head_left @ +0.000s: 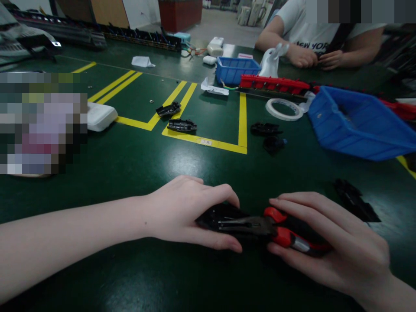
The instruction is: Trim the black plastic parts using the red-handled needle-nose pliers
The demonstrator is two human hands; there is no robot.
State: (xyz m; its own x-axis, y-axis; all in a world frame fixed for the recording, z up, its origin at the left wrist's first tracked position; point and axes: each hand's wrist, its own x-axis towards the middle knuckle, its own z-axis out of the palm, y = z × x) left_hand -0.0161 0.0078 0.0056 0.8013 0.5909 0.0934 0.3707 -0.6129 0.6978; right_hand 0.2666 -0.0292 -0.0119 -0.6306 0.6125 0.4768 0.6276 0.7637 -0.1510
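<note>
My right hand is wrapped round the red and black handles of a pair of pliers, whose metal jaws point left. The jaws lie over a dark plastic part low on the green table. Around that part my left hand is closed, thumb on the near side and fingers on the far side. Whether the jaws grip the part cannot be made out. Right of my right hand lies another black plastic part.
Black parts lie by the yellow tape lines, others farther right. A blue bin, a tape roll, a smaller blue bin and a red strip stand beyond. Across the table sits a person. A white box is left.
</note>
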